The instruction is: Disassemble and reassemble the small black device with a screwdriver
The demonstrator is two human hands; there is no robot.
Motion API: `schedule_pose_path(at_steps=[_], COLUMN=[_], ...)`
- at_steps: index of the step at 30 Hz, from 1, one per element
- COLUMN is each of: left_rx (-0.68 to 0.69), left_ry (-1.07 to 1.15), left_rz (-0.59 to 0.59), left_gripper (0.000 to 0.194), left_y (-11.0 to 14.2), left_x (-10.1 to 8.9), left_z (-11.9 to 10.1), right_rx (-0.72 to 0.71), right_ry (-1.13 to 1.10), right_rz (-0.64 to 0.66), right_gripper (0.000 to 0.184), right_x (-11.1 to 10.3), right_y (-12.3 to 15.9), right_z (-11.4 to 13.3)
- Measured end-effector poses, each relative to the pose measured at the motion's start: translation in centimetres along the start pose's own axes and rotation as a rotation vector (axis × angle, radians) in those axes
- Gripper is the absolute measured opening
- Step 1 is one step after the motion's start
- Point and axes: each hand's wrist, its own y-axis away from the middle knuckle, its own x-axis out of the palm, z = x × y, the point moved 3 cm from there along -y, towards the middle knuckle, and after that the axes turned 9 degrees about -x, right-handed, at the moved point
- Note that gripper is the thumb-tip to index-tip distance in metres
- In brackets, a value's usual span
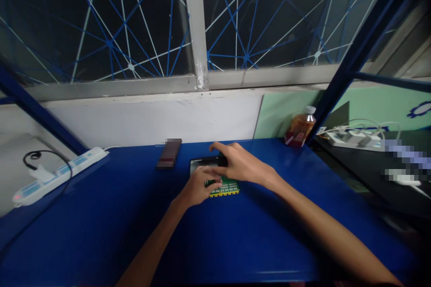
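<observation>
A green circuit board point(229, 187) with a yellow-marked front edge lies on the blue table point(101, 215), with a grey plate-like part point(198, 164) at its far end. My left hand point(198, 188) rests on the board's left side, fingers curled together on it. My right hand point(237, 161) reaches over the far end, its fingers closed round a small dark part point(221, 160) while the index finger points left. What lies under the hands is hidden.
A dark flat object point(169, 153) lies just left of the board. A white power strip point(57, 175) with a black cable sits at the table's left edge. A bottle of amber liquid point(301, 128) stands at the back right. More power strips point(353, 138) lie on the neighbouring dark table.
</observation>
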Motion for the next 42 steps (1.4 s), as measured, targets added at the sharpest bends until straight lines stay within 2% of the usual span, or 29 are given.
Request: schedule_pose_path(at_steps=[5,11,19,26,31,38,42], left_rx=[0.04,0.073,0.065,0.049,0.031,-0.013,-0.012], left_ry=[0.041,0.027,0.01,-0.013,-0.004,-0.01,0.004], left_rz=[-0.026,0.008,0.023,0.002,-0.019,-0.028,-0.007], left_gripper=[0.003,0.01,0.008,0.004,0.001,0.006,0.007], left_y=[-0.1,0.0,0.0,0.0,0.0,-0.1,-0.2], left_x=[0.0,-0.4,-0.5,-0.4,-0.3,-0.4,-0.3], left_z=[-0.1,-0.7,-0.7,-0.2,0.0,0.0,-0.1], right_rx=[0.003,0.006,-0.006,-0.036,-0.041,-0.167,-0.176], right_ry=[0.009,0.01,0.007,-0.017,-0.006,-0.028,-0.026], right_rz=[-0.012,-0.037,-0.022,0.003,-0.007,0.046,0.09], right_gripper=[0.039,0.039,0.041,0.046,0.04,0.034,0.032], right_x=[0.1,-0.1,0.3,-0.1,-0.1,-0.2,-0.8], right_y=[-0.2,-0.2,-0.4,-0.1,-0.2,-0.1,0.1], right_z=[-0.3,-0.5,-0.6,-0.4,-0.5,0.2,0.3])
